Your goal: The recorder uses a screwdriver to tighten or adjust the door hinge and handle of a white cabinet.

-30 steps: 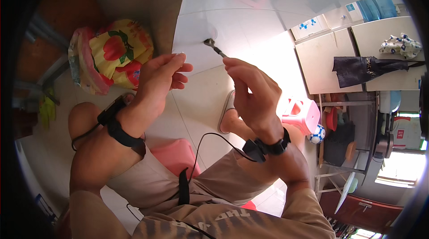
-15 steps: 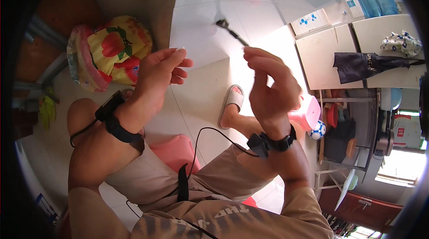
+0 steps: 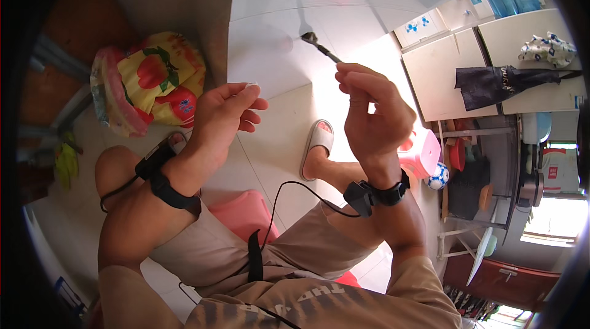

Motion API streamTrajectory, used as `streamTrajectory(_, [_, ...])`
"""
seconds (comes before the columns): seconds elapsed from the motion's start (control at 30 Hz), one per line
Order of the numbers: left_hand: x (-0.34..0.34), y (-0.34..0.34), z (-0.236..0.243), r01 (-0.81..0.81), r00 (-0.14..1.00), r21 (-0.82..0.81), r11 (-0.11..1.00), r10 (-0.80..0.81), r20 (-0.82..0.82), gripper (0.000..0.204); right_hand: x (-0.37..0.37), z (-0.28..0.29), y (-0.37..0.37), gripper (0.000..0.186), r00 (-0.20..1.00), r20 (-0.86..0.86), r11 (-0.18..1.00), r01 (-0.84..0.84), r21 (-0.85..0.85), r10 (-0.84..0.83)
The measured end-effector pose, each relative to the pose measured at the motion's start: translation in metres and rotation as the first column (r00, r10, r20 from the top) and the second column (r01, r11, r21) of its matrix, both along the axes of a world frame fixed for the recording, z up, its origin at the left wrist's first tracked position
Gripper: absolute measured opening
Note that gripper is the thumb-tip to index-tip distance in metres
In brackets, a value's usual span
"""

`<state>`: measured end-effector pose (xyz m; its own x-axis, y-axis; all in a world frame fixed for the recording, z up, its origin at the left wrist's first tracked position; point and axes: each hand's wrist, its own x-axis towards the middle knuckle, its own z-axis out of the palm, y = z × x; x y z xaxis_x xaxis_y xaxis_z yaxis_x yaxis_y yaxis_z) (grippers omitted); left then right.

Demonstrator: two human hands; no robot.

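My right hand (image 3: 369, 114) is raised in front of me and pinches a thin dark metal tool (image 3: 319, 47) that points up and to the left, its small rounded tip uppermost. To its left my left hand (image 3: 224, 114) is held up with the thumb and forefinger pressed together on something tiny and pale; what it is cannot be made out. The two hands are apart. Both wrists wear black bands, and a cable runs from the right one. I sit on a low pink stool (image 3: 246, 212) with bare knees, one foot in a white slipper (image 3: 318, 141).
A bag printed with red fruit on yellow (image 3: 150, 83) lies on the tiled floor at my left. To the right are a pink stool (image 3: 421, 154), a small blue and white ball (image 3: 440, 176), white cabinets (image 3: 455, 64) with dark cloth draped over them, and a cluttered shelf.
My right hand has risen and moved right with the tool, away from the left hand. The left hand has stayed near its place, fingers now pinched.
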<state>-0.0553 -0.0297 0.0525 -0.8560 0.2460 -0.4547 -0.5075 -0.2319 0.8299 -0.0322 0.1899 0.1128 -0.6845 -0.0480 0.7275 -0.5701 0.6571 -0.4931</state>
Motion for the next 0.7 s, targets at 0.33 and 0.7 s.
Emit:
streamTrajectory(0.33, [0.005,0.001,0.001,0.015,1.000,-0.029,0.999,-0.015,0.010,0.027,0.002,0.007,-0.001,0.025,0.998,-0.069,1.000,-0.001,-0.024,-0.001])
streamTrajectory(0.7, [0.008,0.005,0.001,0.048,0.998,-0.047,0.998,-0.050,-0.037,0.028,0.004,0.002,-0.007,0.025,0.998,0.027,0.998,-0.063,0.024,0.062])
